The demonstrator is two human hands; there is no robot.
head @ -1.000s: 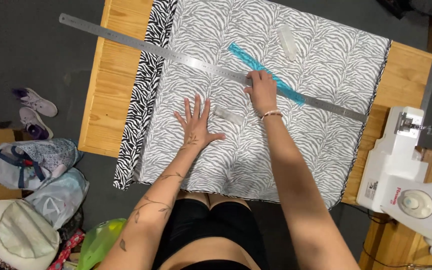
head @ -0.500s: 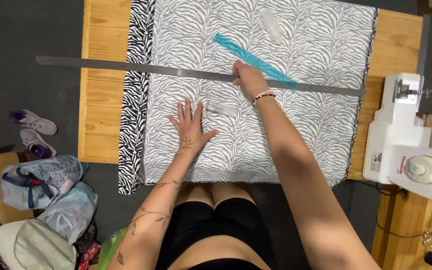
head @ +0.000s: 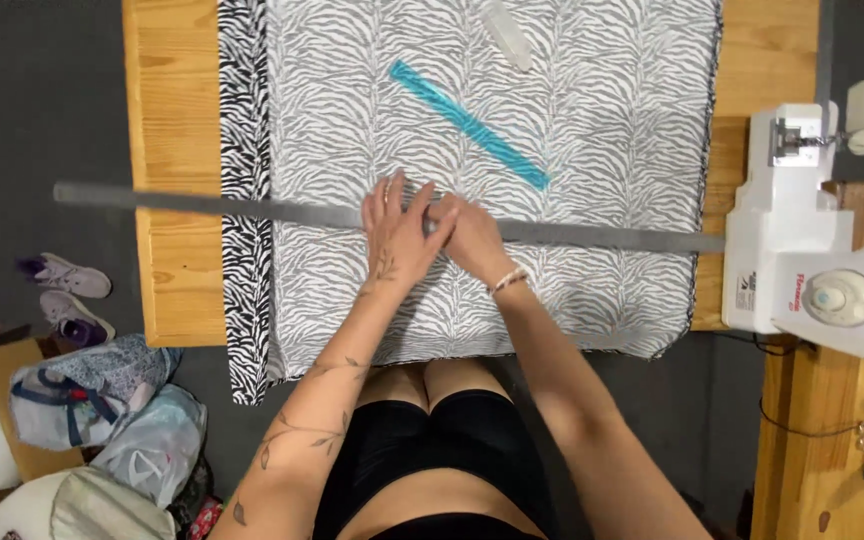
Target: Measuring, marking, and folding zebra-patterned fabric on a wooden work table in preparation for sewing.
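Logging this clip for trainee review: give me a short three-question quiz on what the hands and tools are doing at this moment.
1. True or false: both hands rest on the long metal ruler.
2. Which thing lies untouched on the zebra-print fabric, beyond the hands? A) blue plastic ruler B) scissors C) tape measure
3. What machine stands at the table's right edge?

Key:
1. True: the left hand and right hand meet on it.
2. A, the blue plastic ruler.
3. A white sewing machine.
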